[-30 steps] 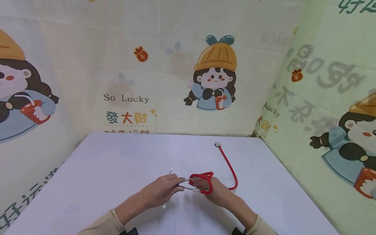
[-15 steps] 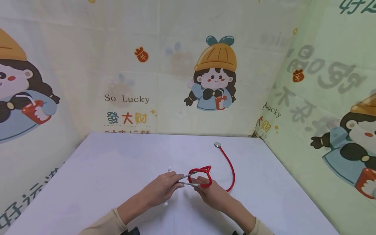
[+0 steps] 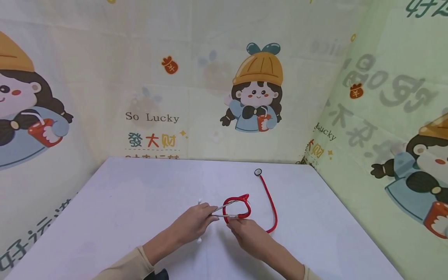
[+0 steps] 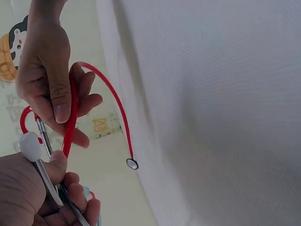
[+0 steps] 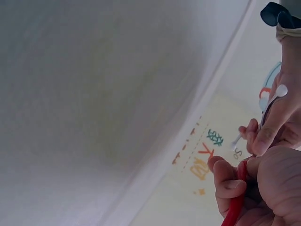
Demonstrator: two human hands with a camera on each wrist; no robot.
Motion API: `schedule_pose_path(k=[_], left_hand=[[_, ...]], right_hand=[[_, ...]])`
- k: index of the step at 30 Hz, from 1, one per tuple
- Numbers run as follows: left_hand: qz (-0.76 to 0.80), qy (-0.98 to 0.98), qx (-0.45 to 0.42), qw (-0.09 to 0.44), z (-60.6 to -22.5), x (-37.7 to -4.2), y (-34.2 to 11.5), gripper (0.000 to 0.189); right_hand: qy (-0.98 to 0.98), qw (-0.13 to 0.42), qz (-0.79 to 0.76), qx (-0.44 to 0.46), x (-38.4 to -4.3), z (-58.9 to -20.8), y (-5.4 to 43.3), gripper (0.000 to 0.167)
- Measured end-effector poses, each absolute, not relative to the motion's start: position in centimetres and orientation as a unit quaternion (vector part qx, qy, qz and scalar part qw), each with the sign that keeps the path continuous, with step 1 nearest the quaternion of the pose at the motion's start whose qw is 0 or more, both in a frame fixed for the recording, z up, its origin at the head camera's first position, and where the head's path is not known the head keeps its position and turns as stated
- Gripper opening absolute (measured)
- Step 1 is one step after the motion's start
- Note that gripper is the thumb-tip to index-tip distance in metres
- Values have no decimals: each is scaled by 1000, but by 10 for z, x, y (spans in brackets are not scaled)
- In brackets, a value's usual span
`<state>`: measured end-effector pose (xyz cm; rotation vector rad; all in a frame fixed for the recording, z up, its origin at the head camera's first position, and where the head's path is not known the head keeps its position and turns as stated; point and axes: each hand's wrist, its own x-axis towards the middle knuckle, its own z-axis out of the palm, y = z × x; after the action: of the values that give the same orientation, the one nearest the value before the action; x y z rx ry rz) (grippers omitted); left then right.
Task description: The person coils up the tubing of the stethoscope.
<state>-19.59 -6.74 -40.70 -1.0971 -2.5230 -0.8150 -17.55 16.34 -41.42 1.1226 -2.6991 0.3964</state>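
A stethoscope with red tubing (image 3: 274, 210) is raised partly off the table between my hands. My left hand (image 3: 194, 223) grips its metal ear tubes (image 4: 47, 181) near the crossing. A white eartip (image 4: 30, 147) sticks out on either side of that hand. From the ear tubes the red tubing loops round beside the fingers of my right hand (image 3: 250, 235), which pinches the tubing between thumb and fingers, clearly seen in the left wrist view. The rest of the tubing curves away to the round chest piece (image 3: 258, 172), lying at the far side of the table.
The white table (image 3: 140, 194) spreads out on both sides of the hands. Behind it hangs a printed cloth backdrop (image 3: 206, 144) with cartoon figures and lettering, and similar cloth walls (image 3: 353, 163) flank it left and right.
My right hand has slid down from beside the red loop to its lower side, and the loop has risen slightly. The trailing tubing has shifted a little left. The left hand keeps its grip.
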Motion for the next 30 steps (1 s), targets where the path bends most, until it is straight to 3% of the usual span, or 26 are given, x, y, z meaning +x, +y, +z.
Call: schedule_pose_path(k=[6, 11, 23, 30], left_hand=[[-266, -895, -335, 130, -409, -197, -64, 24], [-246, -909, -311, 126, -410, -199, -65, 20], [-175, -928, -309, 113, -410, -199, -66, 20], [-147, -932, -317, 97, -408, -197, -65, 27]], right_hand=[[-903, 141, 116, 388, -166, -413, 159, 14], [-899, 152, 92, 400, -159, -409, 156, 19], [-903, 172, 23, 392, -141, -381, 156, 15], [-883, 201, -18, 423, -135, -366, 161, 21]])
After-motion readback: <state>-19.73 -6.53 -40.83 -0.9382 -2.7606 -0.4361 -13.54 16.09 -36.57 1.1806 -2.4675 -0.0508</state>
